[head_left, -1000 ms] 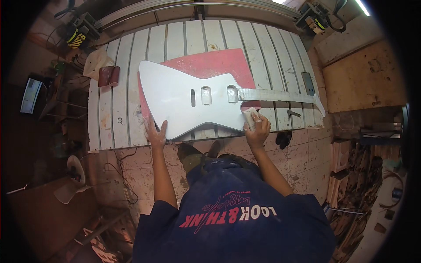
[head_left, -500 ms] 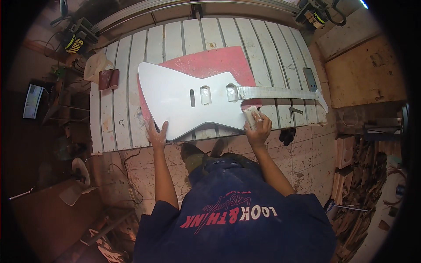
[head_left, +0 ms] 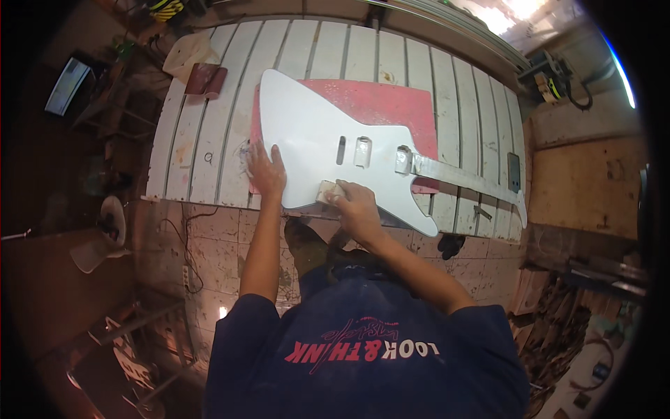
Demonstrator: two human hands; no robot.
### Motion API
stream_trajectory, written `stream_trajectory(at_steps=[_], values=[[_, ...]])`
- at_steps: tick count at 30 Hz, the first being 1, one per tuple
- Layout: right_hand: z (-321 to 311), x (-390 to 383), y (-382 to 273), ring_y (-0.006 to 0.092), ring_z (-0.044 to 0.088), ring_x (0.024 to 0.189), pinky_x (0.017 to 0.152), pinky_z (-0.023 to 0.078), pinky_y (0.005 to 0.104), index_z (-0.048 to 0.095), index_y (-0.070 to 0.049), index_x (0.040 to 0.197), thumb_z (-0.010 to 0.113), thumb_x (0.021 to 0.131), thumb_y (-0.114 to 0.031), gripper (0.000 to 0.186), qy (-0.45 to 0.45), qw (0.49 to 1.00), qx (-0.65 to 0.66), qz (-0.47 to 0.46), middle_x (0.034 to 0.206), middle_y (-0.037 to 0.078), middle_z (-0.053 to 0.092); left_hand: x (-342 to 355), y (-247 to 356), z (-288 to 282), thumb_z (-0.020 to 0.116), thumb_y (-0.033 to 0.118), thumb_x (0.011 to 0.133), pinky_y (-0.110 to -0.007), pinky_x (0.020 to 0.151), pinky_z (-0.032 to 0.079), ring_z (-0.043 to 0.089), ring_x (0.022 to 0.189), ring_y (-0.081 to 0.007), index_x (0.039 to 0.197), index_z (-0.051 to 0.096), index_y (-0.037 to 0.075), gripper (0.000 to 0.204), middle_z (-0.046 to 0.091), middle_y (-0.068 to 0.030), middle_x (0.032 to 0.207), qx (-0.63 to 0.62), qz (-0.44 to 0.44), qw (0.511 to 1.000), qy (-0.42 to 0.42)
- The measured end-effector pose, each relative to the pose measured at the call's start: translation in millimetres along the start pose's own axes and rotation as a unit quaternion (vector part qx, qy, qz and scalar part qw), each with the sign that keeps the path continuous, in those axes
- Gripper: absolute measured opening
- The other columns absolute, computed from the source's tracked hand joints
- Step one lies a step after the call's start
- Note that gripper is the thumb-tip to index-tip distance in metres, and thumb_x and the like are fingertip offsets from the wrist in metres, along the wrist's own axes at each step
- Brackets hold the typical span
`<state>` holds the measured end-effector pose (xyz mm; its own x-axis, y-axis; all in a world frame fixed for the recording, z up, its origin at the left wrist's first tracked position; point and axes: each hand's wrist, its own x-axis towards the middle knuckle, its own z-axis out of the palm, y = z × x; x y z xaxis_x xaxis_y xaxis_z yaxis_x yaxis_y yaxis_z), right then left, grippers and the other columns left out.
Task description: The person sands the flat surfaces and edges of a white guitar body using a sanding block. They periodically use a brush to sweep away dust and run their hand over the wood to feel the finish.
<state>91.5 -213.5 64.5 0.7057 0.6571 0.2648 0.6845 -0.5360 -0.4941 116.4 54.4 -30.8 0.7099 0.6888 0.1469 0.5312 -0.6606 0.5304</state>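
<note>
A white, angular electric guitar body [head_left: 314, 119] lies on the bench, its neck [head_left: 467, 177] wrapped in pale tape and pointing right. Pickup cavities and a narrow slot are cut through its face. My left hand [head_left: 268, 173] rests on the body's near left edge with fingers stretched out, the fingertips dusty white. In my right hand [head_left: 359, 209], a pale sanding block [head_left: 329, 191] is gripped between thumb and fingers. It touches the near edge of the body, around the inward curve. The block's underside is hidden.
Beneath the guitar is a pink sheet [head_left: 408, 105] on the white slatted bench [head_left: 230, 52]. A dark reddish-brown roll of sheet [head_left: 206, 80] and a whitish bag [head_left: 188, 56] sit at the far left. A phone [head_left: 514, 171] and a small metal piece [head_left: 481, 211] lie by the neck.
My right hand has carried the sanding block leftward from beside the neck-end horn to the near middle edge. The guitar has tilted slightly clockwise in view; my head view has shifted too.
</note>
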Motion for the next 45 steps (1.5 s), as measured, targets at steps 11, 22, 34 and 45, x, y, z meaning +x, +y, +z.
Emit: stream_trajectory(at_steps=[11, 22, 34, 45], values=[[43.4, 75.6, 13.3, 0.0409, 0.065, 0.107, 0.09, 0.049, 0.0521, 0.071, -0.009, 0.116, 0.073, 0.083, -0.007, 0.033, 0.017, 1.0, 0.003, 0.022, 0.116, 0.022, 0.069, -4.7, -3.7, 4.3, 0.043, 0.04, 0.112, -0.056, 0.126, 0.024, 0.037, 0.151, -0.0483, 0.154, 0.05, 0.0, 0.058, 0.047, -0.0263, 0.159, -0.053, 0.035, 0.998, 0.017], [62.2, 91.9, 19.4, 0.0365, 0.065, 0.111, 0.091, 0.049, 0.0517, 0.071, -0.013, 0.116, 0.072, 0.085, -0.007, 0.032, 0.028, 0.999, -0.019, 0.003, 0.122, 0.018, 0.068, -4.0, -14.0, 11.8, 0.042, 0.038, 0.112, -0.061, 0.125, 0.021, 0.032, 0.153, -0.0492, 0.157, 0.047, 0.002, 0.058, 0.043, -0.026, 0.163, -0.079, 0.039, 0.996, 0.007], [67.3, 99.8, 9.4, 0.0362, 0.062, 0.107, 0.092, 0.047, 0.0546, 0.073, -0.018, 0.12, 0.066, 0.087, -0.008, 0.035, 0.036, 0.999, -0.006, -0.038, 0.12, 0.016, 0.066, -7.7, -9.1, 13.5, 0.039, 0.038, 0.113, -0.063, 0.126, 0.014, 0.026, 0.157, -0.0475, 0.16, 0.046, 0.007, 0.056, 0.037, -0.0234, 0.168, -0.115, 0.019, 0.993, -0.005], [70.3, 118.7, 12.9, 0.0382, 0.062, 0.112, 0.095, 0.046, 0.0542, 0.069, -0.017, 0.126, 0.069, 0.082, -0.007, 0.045, 0.045, 0.998, -0.039, 0.007, 0.126, 0.017, 0.066, -13.6, -5.7, -0.1, 0.043, 0.028, 0.113, -0.06, 0.126, 0.022, 0.035, 0.151, -0.0503, 0.146, 0.059, -0.002, 0.047, 0.054, -0.0273, 0.153, -0.167, 0.008, 0.986, 0.009]])
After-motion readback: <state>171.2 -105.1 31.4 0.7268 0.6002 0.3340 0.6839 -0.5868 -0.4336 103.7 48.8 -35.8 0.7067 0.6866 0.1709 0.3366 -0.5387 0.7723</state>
